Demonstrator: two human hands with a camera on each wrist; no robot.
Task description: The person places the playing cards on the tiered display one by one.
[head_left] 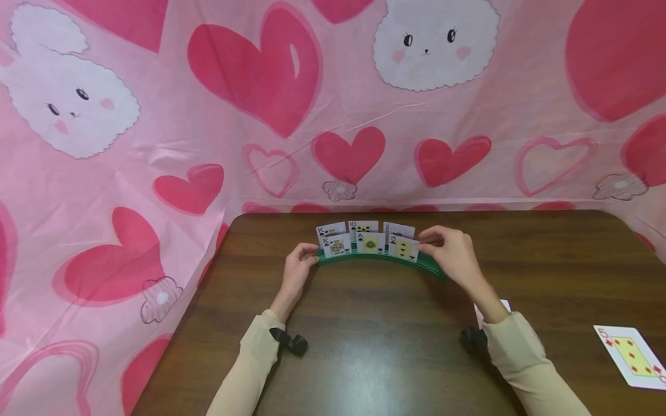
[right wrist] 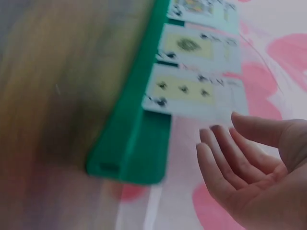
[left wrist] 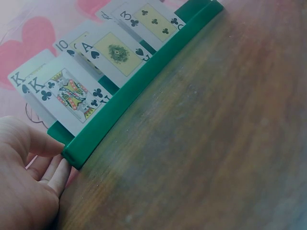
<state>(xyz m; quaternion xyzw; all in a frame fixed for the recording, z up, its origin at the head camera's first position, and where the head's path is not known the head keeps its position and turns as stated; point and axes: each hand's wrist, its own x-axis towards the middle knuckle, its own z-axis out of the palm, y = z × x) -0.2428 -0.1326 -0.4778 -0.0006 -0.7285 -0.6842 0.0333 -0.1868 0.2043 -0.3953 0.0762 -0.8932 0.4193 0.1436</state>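
Note:
A curved green card holder (head_left: 372, 256) stands on the table with playing cards upright in two rows. In front are a king of clubs (left wrist: 72, 93), an ace of spades (left wrist: 115, 55) and a three of clubs (left wrist: 153, 21). Behind them stand a king of spades (head_left: 329, 230), a ten (head_left: 362, 227) and a card (head_left: 398, 227) too hidden to read. My left hand (head_left: 300, 264) pinches the holder's left end between thumb and fingers. Beside the three of clubs, my right hand (right wrist: 254, 163) has its fingers loosely bent and spread from the thumb, holding nothing.
A five of diamonds (head_left: 632, 356) lies face up on the wooden table (head_left: 364, 358) at the right. Another card (head_left: 504, 303) lies partly hidden under my right forearm. Pink cloth (head_left: 291, 162) with hearts hangs behind the table and along its left side.

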